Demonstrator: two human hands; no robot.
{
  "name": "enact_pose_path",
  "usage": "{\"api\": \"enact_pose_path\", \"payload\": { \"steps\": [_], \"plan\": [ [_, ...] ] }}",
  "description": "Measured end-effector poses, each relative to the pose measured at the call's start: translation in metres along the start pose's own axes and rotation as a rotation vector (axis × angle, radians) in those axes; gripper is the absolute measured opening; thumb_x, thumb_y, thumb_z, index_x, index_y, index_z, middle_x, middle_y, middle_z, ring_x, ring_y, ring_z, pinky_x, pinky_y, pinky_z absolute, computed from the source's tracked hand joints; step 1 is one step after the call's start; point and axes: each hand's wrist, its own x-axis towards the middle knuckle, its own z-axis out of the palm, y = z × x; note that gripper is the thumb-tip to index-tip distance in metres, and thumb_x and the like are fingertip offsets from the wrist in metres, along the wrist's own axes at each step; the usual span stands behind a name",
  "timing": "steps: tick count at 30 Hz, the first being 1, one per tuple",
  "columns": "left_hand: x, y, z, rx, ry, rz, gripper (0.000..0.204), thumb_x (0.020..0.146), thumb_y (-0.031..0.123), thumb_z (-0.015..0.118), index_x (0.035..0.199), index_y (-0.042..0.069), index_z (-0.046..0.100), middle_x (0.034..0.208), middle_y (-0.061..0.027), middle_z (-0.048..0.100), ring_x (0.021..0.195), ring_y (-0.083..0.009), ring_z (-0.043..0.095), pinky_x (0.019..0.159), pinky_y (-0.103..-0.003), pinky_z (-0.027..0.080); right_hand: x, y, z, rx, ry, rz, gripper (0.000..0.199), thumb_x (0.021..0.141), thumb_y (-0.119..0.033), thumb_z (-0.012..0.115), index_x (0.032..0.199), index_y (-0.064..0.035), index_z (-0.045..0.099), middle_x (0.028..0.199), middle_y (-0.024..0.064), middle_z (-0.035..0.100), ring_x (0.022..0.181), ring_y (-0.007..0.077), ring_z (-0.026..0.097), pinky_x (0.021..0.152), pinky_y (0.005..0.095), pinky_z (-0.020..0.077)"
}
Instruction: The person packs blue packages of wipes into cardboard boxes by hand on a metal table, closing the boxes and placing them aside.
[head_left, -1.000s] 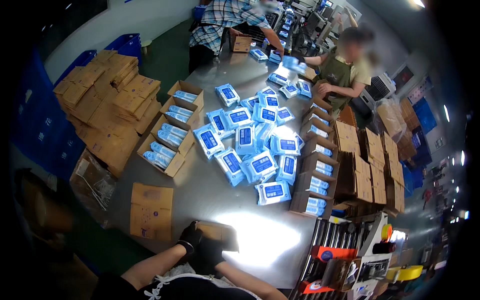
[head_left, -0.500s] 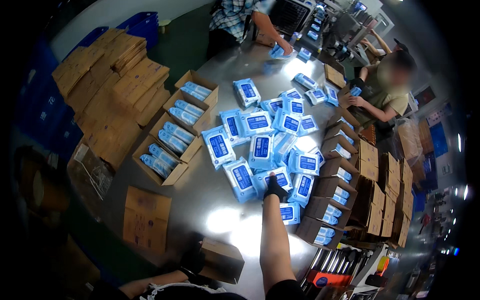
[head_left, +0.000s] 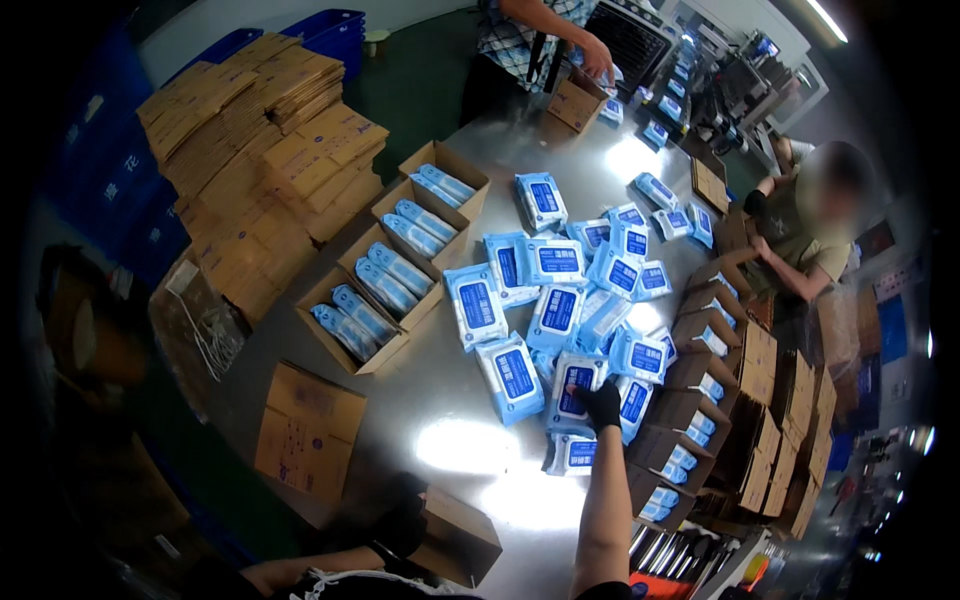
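Note:
My right hand [head_left: 597, 403], in a black glove with bare fingertips, grips a blue-and-white pack of wet wipes [head_left: 574, 376] at the near side of a loose pile. Its thumb lies on the pack's top face. Low in the view, my left hand [head_left: 402, 515], also black-gloved, is beside an open cardboard box [head_left: 458, 538] and seems to touch its left edge; darkness hides its fingers. The pile of wipes packs [head_left: 556, 315] spreads over the middle of the metal table [head_left: 400, 400]. One pack [head_left: 572, 455] lies just nearer than my right hand.
Filled boxes [head_left: 400, 325] stand in a row on the left; another row [head_left: 665, 455] lines the right. A flat-lying carton [head_left: 310, 430] is near left. Flattened cartons [head_left: 265, 150] are stacked beyond. One co-worker [head_left: 520, 45] handles a box far off; another [head_left: 800, 225] works at right.
The view has shifted, moving the scene rightward. My right hand has turned the gripped pack and drawn it nearer. The far co-worker's hand is now over a cardboard box.

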Motion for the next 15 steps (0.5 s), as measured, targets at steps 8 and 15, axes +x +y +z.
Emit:
{"api": "enact_pose_path", "payload": {
  "steps": [8, 15],
  "plan": [
    [0.001, -0.015, 0.006, 0.005, 0.033, 0.057, 0.038, 0.082, 0.008, 0.051, 0.117, -0.004, 0.048, 0.109, -0.0211, 0.055, 0.099, -0.0334, 0.056, 0.083, -0.041, 0.046, 0.082, -0.010, 0.000, 0.102, -0.788, -0.185, 0.068, 0.058, -0.025, 0.086, 0.115, -0.0027, 0.057, 0.107, 0.0098, 0.065, 0.094, 0.0209, 0.062, 0.083, 0.0353, 0.0501],
    [0.004, -0.010, 0.007, 0.083, 0.006, 0.004, 0.037, 0.081, 0.009, 0.052, 0.116, -0.003, 0.050, 0.110, -0.0221, 0.056, 0.102, -0.0334, 0.056, 0.086, -0.040, 0.045, 0.066, 0.029, 0.044, 0.041, -0.688, -0.261, 0.066, 0.060, -0.027, 0.086, 0.115, -0.0036, 0.058, 0.105, 0.0081, 0.066, 0.095, 0.0203, 0.062, 0.086, 0.0349, 0.0490]
  ]
}}
